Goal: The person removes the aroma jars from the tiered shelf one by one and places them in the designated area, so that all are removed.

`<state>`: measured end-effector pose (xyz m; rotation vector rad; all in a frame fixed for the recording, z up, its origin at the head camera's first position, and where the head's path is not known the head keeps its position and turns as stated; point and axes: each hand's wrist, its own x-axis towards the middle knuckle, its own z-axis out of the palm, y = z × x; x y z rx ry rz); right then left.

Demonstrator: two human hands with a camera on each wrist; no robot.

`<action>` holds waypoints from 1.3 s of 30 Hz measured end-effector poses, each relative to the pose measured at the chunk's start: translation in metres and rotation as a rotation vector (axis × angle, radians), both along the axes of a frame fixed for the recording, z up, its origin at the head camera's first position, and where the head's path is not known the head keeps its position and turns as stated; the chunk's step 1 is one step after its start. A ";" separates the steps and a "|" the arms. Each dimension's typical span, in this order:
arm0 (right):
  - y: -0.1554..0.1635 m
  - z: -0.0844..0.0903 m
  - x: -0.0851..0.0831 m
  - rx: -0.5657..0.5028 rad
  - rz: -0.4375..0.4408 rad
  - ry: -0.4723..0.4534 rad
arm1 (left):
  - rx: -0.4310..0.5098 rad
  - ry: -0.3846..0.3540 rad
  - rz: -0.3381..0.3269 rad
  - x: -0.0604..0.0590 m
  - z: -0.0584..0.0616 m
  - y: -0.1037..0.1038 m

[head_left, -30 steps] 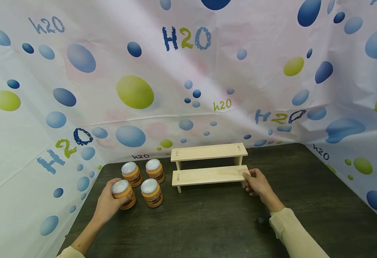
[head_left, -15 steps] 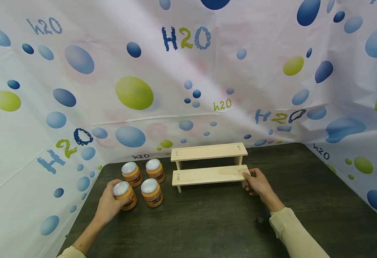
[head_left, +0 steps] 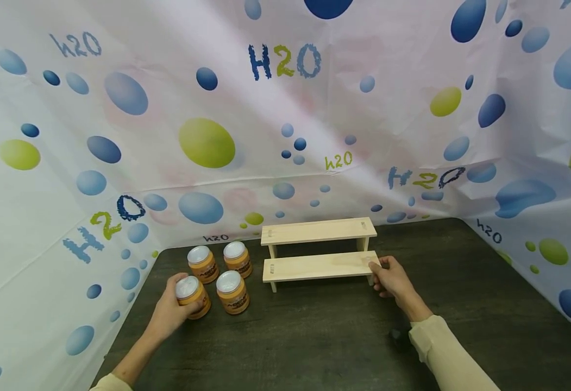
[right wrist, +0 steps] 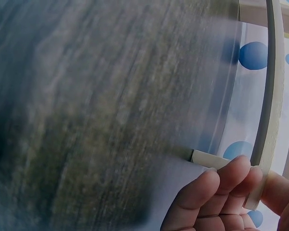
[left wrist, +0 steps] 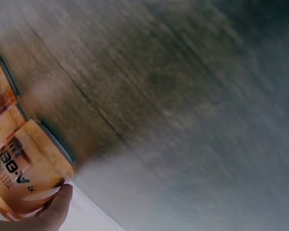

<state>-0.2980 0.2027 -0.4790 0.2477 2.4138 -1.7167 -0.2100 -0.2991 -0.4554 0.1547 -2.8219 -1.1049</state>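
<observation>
In the head view, my left hand (head_left: 169, 310) grips an orange jar (head_left: 198, 301) with a silvery lid, thumb on its near side and fingers around the left. The left wrist view shows dark lettering on this jar (left wrist: 31, 168) and a fingertip against its lower edge. Beside it stand three matching jars, one at its right (head_left: 233, 296) and two behind. My right hand (head_left: 394, 279) pinches the right end of the lower board (head_left: 317, 266) of a two-step wooden rack. In the right wrist view, its fingers (right wrist: 197, 192) curl under the board's end, near a leg (right wrist: 209, 158).
The rack's upper board (head_left: 319, 232) rises behind the lower one, close to a white patterned sheet (head_left: 265, 98) that encloses the back and sides. Everything stands on a dark wood-grain table (head_left: 295, 336). A small dark object (head_left: 395, 335) lies near the right sleeve.
The head view has drifted slightly. My left hand's jar now sits a touch nearer the jar at its right. The right hand keeps its hold on the board.
</observation>
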 end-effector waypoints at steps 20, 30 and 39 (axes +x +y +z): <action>0.039 -0.005 -0.015 0.262 0.009 0.071 | -0.070 0.248 -0.102 -0.004 0.077 0.014; 0.085 0.071 0.007 0.499 0.048 0.312 | -0.153 0.452 -0.270 0.011 0.161 0.048; 0.081 0.170 0.048 0.640 0.199 0.662 | -0.288 0.571 -0.445 0.041 0.208 0.084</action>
